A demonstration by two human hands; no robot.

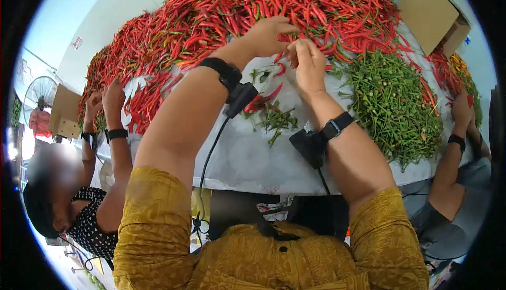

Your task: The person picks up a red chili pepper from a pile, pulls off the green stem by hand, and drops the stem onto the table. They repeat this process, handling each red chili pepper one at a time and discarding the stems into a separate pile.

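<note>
Right grip point(310, 67) is pinched together, left grip point(268, 36) unclear, red chillies point(300, 0) lying just beyond.

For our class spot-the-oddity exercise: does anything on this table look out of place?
Slightly: a few red chillies lie along the right side of the green stem heap, standing out against the green.

The white-covered table point(247, 163) bore a broad heap of red chillies point(242, 0), sweeping from nine o'clock through twelve to one. A mound of green stems point(392, 108) filled three o'clock; a small stem cluster point(281, 117) and loose chillies point(255, 104) lay near the centre.
</note>
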